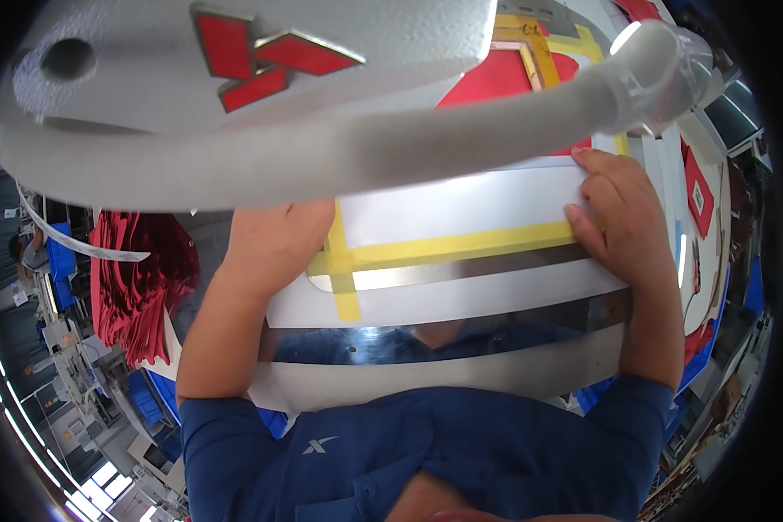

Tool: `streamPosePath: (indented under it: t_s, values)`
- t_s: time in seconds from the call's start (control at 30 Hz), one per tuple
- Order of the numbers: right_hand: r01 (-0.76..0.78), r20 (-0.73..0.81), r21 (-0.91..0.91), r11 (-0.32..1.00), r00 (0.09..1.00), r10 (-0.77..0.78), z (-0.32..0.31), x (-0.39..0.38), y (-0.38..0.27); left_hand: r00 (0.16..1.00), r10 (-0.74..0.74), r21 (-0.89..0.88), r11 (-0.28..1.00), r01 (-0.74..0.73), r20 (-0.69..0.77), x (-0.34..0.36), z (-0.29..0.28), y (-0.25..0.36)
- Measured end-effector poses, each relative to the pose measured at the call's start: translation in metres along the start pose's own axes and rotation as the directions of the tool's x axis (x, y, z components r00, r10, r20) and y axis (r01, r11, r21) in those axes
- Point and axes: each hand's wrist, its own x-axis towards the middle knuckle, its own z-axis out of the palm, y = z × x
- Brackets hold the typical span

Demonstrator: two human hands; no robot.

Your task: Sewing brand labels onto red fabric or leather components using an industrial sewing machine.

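Note:
A white panel (pixel 461 204) lies in front of me, edged with strips of yellow tape (pixel 444 248). At its right side my right hand (pixel 619 209) rests with thumb and forefinger apart, the forefinger tip by the far edge, next to a red piece (pixel 498 87). My left hand (pixel 278 242) is at the panel's left end, beside the crossing tape. A thick grey tube (pixel 339 157) of the machine hides its fingers. Past the tube, the red piece shows only in part, with a yellow-brown frame (pixel 541 56) over it.
A grey machine head (pixel 391 52) with a red emblem looms over the work. Shiny metal plate (pixel 391 346) spans the near side, before my body. A bundle of dark red pieces (pixel 139 283) hangs at the left. Another red piece (pixel 698 191) lies on the right.

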Motion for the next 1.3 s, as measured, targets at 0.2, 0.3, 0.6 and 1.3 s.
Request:
streamPosePath:
  t_s: [0.2, 0.3, 0.6, 1.3]
  values:
    - [0.010, -0.009, 0.007, 1.000, 1.000, -0.010, 0.000, -0.001, 0.002, 0.994, 0.042, -0.059, 0.998, -0.036, 0.100, -0.003, -0.004, -0.011]
    - [-0.003, 0.002, 0.009, 1.000, 1.000, 0.003, 0.002, -0.001, 0.004, 0.979, 0.150, -0.044, 0.988, -0.146, 0.137, 0.010, -0.007, -0.015]
    - [0.019, -0.010, 0.049, 0.999, 1.000, -0.018, 0.002, -0.002, 0.006, 0.937, 0.310, 0.099, 0.940, -0.328, 0.160, 0.028, -0.015, -0.015]
    - [0.001, 0.007, 0.048, 0.999, 1.000, -0.001, 0.001, -0.003, 0.004, 0.979, -0.041, -0.030, 0.998, 0.048, 0.200, -0.009, -0.013, 0.028]
